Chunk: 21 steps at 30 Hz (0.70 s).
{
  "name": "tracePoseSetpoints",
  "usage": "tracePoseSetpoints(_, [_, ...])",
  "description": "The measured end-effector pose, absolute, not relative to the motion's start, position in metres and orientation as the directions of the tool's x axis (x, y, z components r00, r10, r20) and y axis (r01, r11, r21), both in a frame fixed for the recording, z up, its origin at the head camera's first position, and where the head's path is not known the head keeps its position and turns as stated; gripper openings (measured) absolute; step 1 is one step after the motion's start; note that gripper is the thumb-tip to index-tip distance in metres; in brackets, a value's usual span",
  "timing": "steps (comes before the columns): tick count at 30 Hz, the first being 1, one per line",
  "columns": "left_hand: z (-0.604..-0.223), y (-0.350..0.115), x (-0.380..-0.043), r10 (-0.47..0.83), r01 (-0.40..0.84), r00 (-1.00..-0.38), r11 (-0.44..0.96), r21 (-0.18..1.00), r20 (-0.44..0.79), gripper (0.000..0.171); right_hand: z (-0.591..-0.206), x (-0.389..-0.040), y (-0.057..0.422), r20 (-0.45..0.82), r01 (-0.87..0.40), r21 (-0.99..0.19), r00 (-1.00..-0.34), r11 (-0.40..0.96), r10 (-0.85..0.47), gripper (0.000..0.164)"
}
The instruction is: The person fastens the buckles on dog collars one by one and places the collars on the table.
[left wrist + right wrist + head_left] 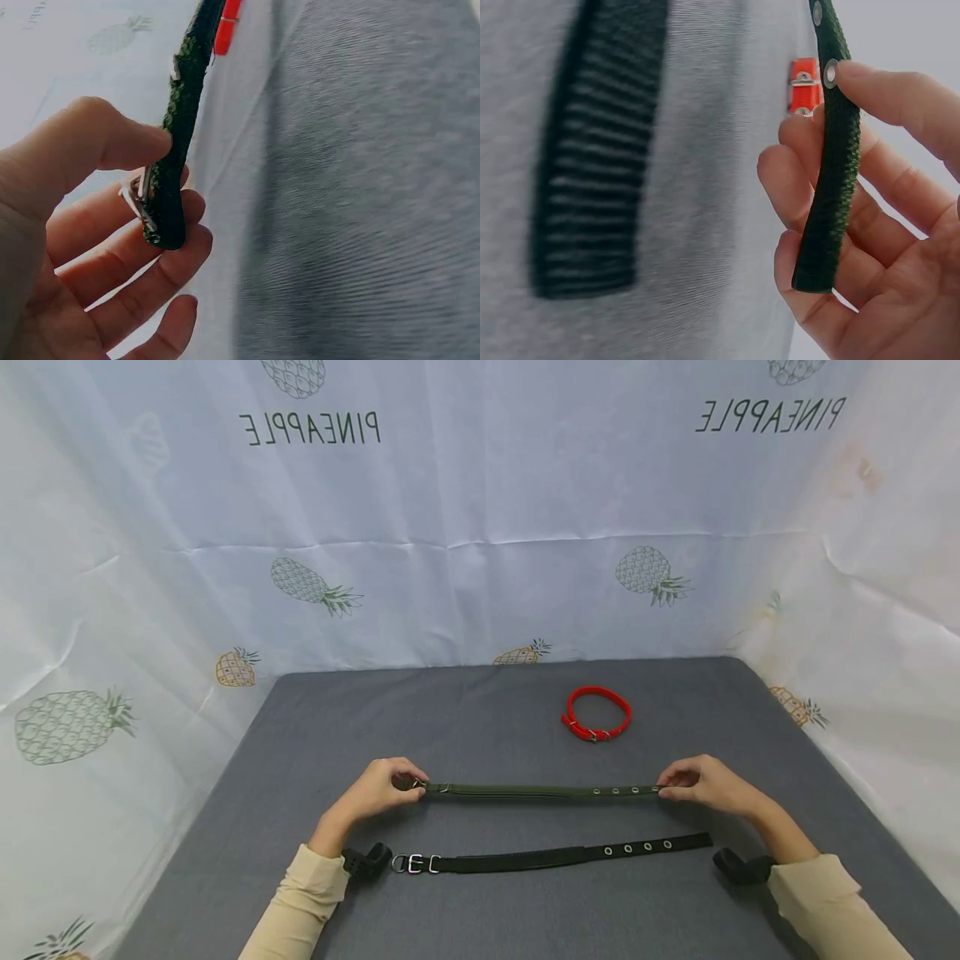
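Head view: nearest are my beige sleeves (296,906), a black wristband (367,862) at each cuff. Next out, black strap (517,861) flat on the grey table (525,918), buckle end left, eyelet end right, tip near my right wrist. Beyond it, green strap (517,792) runs side to side between my hands. Left hand (382,787): thumb and fingers pinch the buckle end, little finger bent and free of it; metal hardware sits by my fingers in the left wrist cam. Right hand (705,785): pinching the eyelet end, thumb beside an eyelet, tail across my fingers. Can't tell if green touches the table. Farther, right of centre: red collar (585,732), a closed loop, buckle toward me. Behind: pineapple-print sheet (480,477).
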<state>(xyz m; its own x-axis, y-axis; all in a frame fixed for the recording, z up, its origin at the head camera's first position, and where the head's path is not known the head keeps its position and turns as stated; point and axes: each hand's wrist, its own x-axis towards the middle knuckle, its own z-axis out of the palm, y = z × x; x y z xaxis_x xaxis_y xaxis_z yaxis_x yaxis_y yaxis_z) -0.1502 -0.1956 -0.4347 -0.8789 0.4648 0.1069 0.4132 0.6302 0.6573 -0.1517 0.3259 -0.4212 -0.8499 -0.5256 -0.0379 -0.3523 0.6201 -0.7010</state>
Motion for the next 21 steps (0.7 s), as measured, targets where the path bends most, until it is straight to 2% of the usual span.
tracePoseSetpoints(4, [-0.428, -0.197, -0.152, 0.44, 0.406, -0.889, 0.637, 0.655, 0.123, 0.014, -0.415, -0.153, 0.325, 0.001, -0.362, -0.691, -0.866, 0.626, -0.5, 0.017])
tracePoseSetpoints(12, [-0.417, -0.193, -0.155, 0.38, 0.32, -0.922, 0.633, 0.705, 0.077, 0.023, -0.408, -0.156, 0.321, 0.097, -0.333, -0.668, -0.926, 0.666, -0.365, 0.019])
tracePoseSetpoints(21, [-0.41, -0.184, -0.159, 0.309, 0.306, -0.942, 0.626, 0.718, 0.133, 0.017, -0.396, -0.159, 0.308, 0.166, -0.25, -0.695, -0.968, 0.674, -0.188, 0.022])
